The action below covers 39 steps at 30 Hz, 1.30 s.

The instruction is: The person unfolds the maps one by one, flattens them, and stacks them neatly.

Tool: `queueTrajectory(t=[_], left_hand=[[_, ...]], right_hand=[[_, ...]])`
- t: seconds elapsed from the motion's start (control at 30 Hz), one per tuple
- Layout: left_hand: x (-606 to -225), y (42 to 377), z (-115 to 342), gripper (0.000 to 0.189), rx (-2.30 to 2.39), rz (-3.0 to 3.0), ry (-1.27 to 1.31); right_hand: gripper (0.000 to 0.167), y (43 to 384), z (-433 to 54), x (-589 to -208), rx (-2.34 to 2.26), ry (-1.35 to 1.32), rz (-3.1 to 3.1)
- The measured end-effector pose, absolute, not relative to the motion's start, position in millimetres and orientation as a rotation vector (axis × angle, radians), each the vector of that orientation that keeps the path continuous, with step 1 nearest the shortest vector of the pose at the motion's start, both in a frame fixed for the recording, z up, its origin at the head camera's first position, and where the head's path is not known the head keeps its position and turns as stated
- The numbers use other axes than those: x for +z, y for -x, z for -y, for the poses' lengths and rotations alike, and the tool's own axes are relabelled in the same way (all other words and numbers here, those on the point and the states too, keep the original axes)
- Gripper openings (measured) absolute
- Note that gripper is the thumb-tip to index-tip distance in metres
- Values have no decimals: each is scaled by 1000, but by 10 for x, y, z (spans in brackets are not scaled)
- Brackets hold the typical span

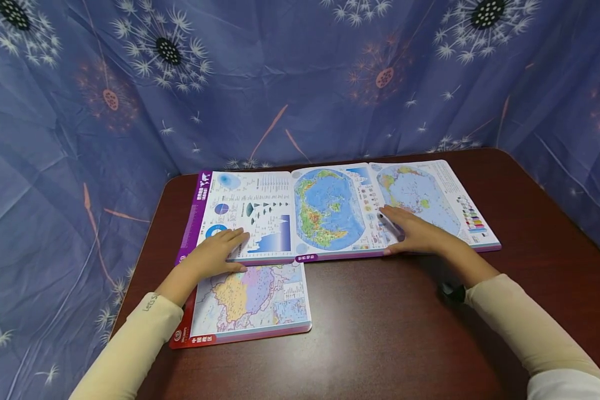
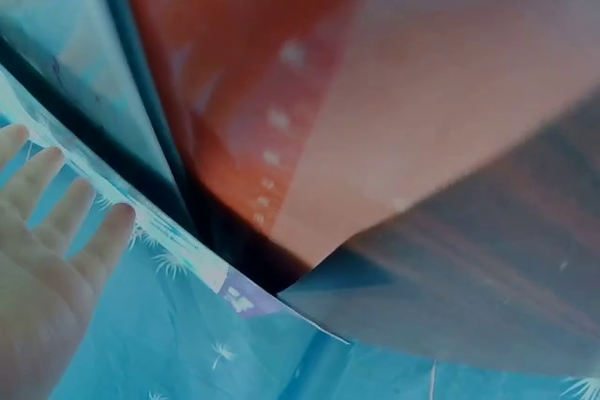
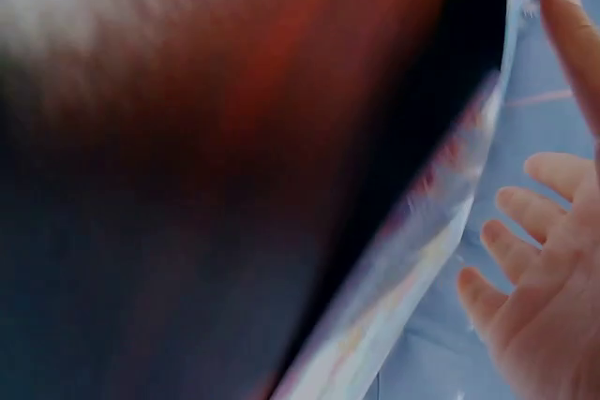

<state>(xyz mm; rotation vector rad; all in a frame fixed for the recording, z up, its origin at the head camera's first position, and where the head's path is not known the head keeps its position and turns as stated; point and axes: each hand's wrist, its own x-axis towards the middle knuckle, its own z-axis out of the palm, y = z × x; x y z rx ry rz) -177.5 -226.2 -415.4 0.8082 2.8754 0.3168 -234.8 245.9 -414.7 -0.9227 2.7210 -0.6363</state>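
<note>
Past cream sleeves (image 1: 135, 339), touching a fold-out map (image 1: 330, 211) with left hand (image 1: 217, 254) and right hand (image 1: 419, 232), fingers apart; probably stiff, slick, best lifted by outer edges.

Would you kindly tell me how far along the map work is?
Apparently done: the purple-edged map lies spread wide across the table. In hand: the left hand is over its left panel, the right hand farther right. Possibly remaining: the red-edged map, partly overlapped, shows less width; whether it needs unfolding, I can't tell.
</note>
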Motion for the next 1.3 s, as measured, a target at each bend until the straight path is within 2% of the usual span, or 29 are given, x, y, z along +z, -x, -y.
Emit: queueTrajectory(t=[0.3, 0.53, 0.93, 1.3], left_hand=[[-4186, 1746, 2243, 73, 274, -2874, -826], [-4173, 1766, 2236, 72, 277, -2873, -808], [-4149, 1938, 2183, 67, 272, -2877, -791], [-4176, 2080, 2138, 66, 239, -2857, -779]], right_hand=[[102, 2235, -2392, -4241, -618, 934, -2699], [93, 2252, -2394, -4270, -634, 1031, -2772], [78, 2414, -2410, -4198, -553, 869, -2766], [75, 2509, -2442, -4216, -551, 772, -2783]])
